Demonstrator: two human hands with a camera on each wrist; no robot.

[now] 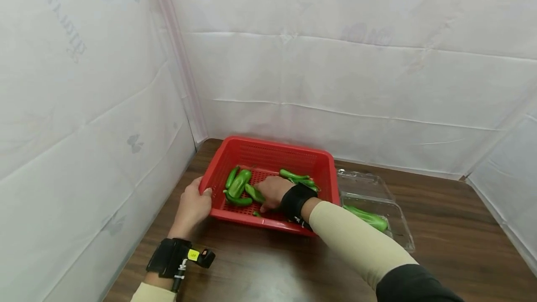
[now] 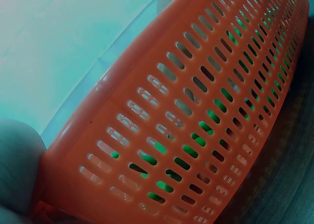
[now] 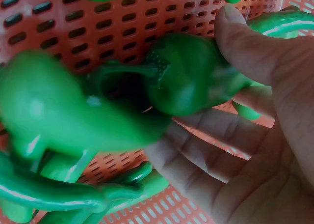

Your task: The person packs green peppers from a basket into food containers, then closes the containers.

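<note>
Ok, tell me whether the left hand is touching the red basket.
Touching. The head view shows the left hand gripping the red basket at its left rim, fingers curled over the edge.

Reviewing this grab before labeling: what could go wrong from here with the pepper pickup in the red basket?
1. The right hand closes on one green pepper, but other peppers press against it, so a neighbour could get dragged along or the grip could slip.
2. The left hand holds only the rim of the red basket; a hard pull might shift it toward the clear clamshell alongside.
</note>
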